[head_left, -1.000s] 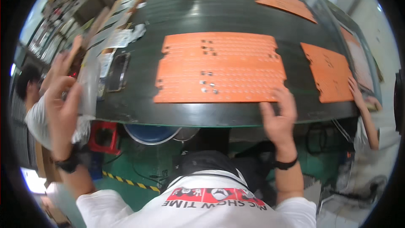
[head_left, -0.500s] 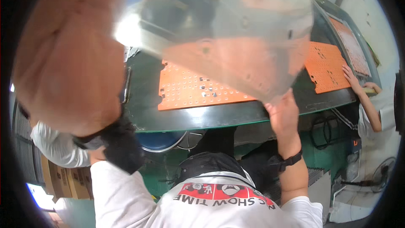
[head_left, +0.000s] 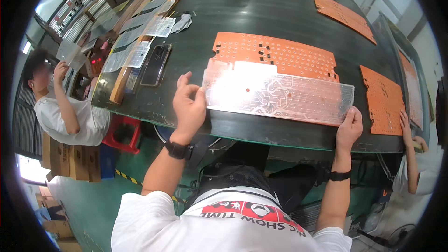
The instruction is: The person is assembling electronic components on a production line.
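Note:
A clear plastic circuit sheet (head_left: 280, 94), printed with fine pale traces, stretches between my two hands above the near edge of the table. Its left part glares white with reflected light. My left hand (head_left: 190, 102) pinches the left edge between thumb and forefinger, the other fingers raised. At the sheet's lower right corner, my right hand (head_left: 350, 128) is closed on it. Behind and partly under the sheet lies an orange perforated board (head_left: 298, 58) with small black pieces on it. Whether sheet and board touch, I cannot tell.
The dark table (head_left: 233, 9) carries a phone (head_left: 156, 65), a wooden strip (head_left: 122, 84) with clear sheets along it, and more orange boards (head_left: 343, 14). A co-worker (head_left: 65, 107) sits at left holding a sheet; another's hand (head_left: 405, 123) touches a board (head_left: 382, 98) at right.
The clear sheet has come down from close before the camera to just above the orange board, and both hands lowered with it. The view now takes in more of the table.

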### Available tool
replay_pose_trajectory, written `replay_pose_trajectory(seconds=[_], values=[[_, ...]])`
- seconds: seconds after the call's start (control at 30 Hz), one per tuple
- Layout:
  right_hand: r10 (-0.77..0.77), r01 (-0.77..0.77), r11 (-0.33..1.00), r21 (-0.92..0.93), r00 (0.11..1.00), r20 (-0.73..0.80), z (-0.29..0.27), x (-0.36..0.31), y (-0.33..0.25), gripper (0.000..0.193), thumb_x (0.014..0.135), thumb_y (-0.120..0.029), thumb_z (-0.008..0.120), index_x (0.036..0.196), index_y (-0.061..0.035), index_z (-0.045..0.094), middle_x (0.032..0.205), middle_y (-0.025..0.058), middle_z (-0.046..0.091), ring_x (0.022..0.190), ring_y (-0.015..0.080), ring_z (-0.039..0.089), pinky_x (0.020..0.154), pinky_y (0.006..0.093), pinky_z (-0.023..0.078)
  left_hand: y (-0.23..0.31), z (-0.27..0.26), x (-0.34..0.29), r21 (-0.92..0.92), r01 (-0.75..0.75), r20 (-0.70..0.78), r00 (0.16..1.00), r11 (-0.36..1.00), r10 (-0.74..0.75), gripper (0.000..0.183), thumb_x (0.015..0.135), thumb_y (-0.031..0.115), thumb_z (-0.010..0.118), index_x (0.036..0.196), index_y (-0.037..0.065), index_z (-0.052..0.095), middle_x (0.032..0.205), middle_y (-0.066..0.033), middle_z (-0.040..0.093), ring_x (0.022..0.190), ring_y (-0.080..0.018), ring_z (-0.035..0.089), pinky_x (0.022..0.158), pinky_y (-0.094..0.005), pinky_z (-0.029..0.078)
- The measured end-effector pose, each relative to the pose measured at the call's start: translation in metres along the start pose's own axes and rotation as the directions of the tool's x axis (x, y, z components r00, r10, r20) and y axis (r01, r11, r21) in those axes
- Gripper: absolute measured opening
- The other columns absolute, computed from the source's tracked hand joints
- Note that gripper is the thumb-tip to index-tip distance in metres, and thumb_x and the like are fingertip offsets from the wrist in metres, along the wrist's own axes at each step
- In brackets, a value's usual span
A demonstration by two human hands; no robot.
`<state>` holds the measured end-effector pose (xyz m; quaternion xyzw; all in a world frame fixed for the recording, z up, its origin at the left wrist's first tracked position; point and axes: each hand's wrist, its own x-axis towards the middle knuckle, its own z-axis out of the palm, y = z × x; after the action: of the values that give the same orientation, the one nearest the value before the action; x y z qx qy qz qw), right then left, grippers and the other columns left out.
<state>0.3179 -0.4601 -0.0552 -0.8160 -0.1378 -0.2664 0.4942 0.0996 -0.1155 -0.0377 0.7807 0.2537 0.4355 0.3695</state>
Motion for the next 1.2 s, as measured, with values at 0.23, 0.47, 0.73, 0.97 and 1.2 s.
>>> replay_pose_trajectory(seconds=[0.23,0.47,0.73,0.97,1.2], values=[[0.024,-0.026,0.999,0.022,0.996,0.08,0.0,-0.003,0.001,0.021,0.097,-0.013,0.05,0.098,0.0044,0.061,0.09,0.006,0.06,0.077,0.0126,0.055,0.073,0.0262,0.045,-0.016,0.012,-0.001,0.189,0.054,-0.011,0.999,0.981,-0.052,0.01,0.08,0.009,0.065,0.076,0.0,0.064,0.129,-0.0273,0.052,0.129,-0.043,0.04,0.104,-0.046,0.033],[0.106,-0.107,0.994,0.002,0.984,0.141,0.0,-0.001,0.004,0.019,0.096,-0.012,0.052,0.096,0.0053,0.061,0.094,0.007,0.061,0.081,0.0129,0.057,0.074,0.0258,0.046,-0.009,0.011,0.001,0.262,0.065,0.04,0.996,0.963,-0.078,0.012,0.081,0.008,0.064,0.085,-0.003,0.063,0.134,-0.0311,0.045,0.131,-0.0396,0.039,0.105,-0.0399,0.032],[0.065,-0.06,0.995,-0.076,0.995,0.073,-0.001,0.002,0.006,0.007,0.086,-0.004,0.06,0.085,0.0031,0.061,0.099,0.0126,0.064,0.082,0.0192,0.061,0.072,0.029,0.049,0.03,0.021,-0.004,0.507,-0.402,0.502,0.857,0.763,0.118,0.048,0.082,0.024,0.064,0.121,-0.002,0.054,0.141,-0.0247,0.039,0.137,-0.0422,0.025,0.106,-0.0595,0.016],[0.054,-0.048,0.996,-0.075,0.996,0.074,0.011,-0.003,-0.007,0.007,0.079,-0.003,0.062,0.077,0.003,0.06,0.093,0.0166,0.062,0.081,0.0286,0.062,0.071,0.0341,0.049,0.02,0.011,-0.007,0.556,-0.488,0.566,0.815,0.673,0.123,0.052,0.085,0.028,0.062,0.127,-0.001,0.053,0.146,-0.0216,0.034,0.139,-0.0404,0.023,0.106,-0.0604,0.014],[0.05,-0.03,0.982,-0.187,0.993,0.107,0.007,0.0,-0.011,0.008,0.08,-0.004,0.06,0.076,0.0029,0.058,0.093,0.0164,0.061,0.083,0.0287,0.06,0.072,0.0352,0.048,0.015,0.018,-0.008,0.515,-0.475,0.545,0.824,0.714,0.155,0.052,0.085,0.028,0.061,0.127,-0.001,0.052,0.148,-0.0217,0.031,0.139,-0.0415,0.021,0.106,-0.0611,0.015]])
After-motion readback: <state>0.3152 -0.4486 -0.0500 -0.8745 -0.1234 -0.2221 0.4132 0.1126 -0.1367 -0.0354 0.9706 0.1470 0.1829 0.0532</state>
